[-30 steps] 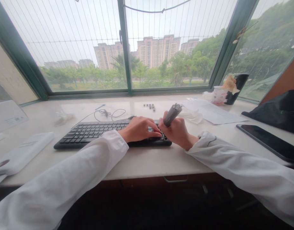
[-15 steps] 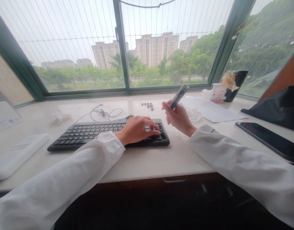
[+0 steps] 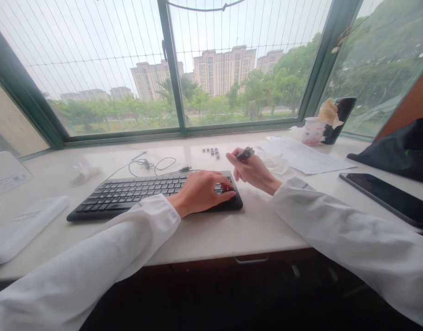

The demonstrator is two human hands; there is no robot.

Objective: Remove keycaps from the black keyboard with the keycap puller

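Keyboard (image 3: 142, 186) sits beneath left hand (image 3: 201, 189), right hand (image 3: 252, 172) gripping dark tool (image 3: 246, 153).

On the white desk (image 3: 211, 239) — keyboard (image 3: 142, 186); beyond the keyboard, keycaps (image 3: 212, 151) and cable (image 3: 145, 163); right of it — phone (image 3: 387, 198), paper (image 3: 304, 157); left of it, white slab (image 3: 30, 225).

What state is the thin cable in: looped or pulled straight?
Looped: the cable curls in loose loops on the table, just beyond the keyboard.

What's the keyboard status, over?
Left hand on keyboard, right end. Right hand gripping dark tool, near keyboard. Cable and small loose pieces behind keyboard, apparently not blocking.
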